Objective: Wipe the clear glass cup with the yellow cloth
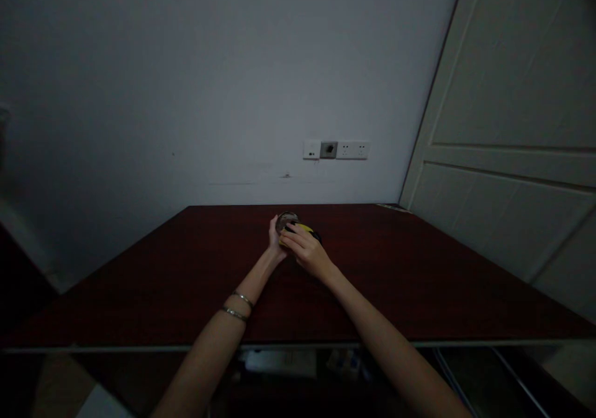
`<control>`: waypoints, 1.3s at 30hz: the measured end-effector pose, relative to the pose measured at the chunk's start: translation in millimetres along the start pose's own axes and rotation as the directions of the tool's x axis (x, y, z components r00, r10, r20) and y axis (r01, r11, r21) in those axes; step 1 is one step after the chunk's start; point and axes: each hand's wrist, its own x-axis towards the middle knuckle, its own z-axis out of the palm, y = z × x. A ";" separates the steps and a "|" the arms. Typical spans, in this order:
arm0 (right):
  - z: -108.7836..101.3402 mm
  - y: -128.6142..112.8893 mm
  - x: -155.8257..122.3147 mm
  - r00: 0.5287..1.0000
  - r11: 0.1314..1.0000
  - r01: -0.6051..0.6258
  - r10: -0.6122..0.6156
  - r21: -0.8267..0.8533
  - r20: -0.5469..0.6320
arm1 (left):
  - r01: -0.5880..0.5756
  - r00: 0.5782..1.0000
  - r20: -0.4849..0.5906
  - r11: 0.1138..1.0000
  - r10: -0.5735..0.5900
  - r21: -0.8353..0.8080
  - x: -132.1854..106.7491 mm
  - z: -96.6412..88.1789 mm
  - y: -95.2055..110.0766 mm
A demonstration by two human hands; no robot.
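Both my arms reach out over a dark red-brown table [419, 269]. My left hand [275, 243] is curled against the left side of a small round object [286, 220] with a pale, shiny top. My right hand [307, 249] lies over a yellow and black thing [306, 228] right beside it, fingers closed around it. In the dim light I cannot tell whether the two are one object. Two thin bracelets [238, 305] sit on my left forearm.
A grey wall stands behind the table with a row of power sockets [336, 149]. A pale panelled door [507, 157] is on the right. Under the table's near edge lie some pale boxes [279, 362].
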 end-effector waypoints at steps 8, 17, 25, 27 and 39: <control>-0.9 10.5 -7.2 0.984 0.988 -0.149 0.152 0.041 -0.089 | 0.061 0.998 -0.005 0.997 -0.061 0.055 3.2 -9.5 -2.0; -1.6 19.9 -8.8 0.826 0.863 -0.435 0.496 0.255 -0.268 | 0.205 0.941 0.197 0.927 -0.275 0.316 -6.5 -4.7 -6.5; -5.4 24.0 -10.0 0.813 0.854 -0.461 0.515 0.240 -0.272 | 0.158 0.941 0.161 0.803 -0.299 0.574 -1.8 -8.5 -10.5; -6.4 24.1 -10.1 0.815 0.857 -0.457 0.511 0.238 -0.274 | 0.124 0.952 0.142 0.767 -0.271 0.630 0.1 -9.8 -10.8; -9.4 11.6 -4.8 0.978 0.983 -0.175 0.180 0.056 -0.103 | 0.107 0.983 0.057 0.793 -0.176 0.599 0.0 -13.3 -21.0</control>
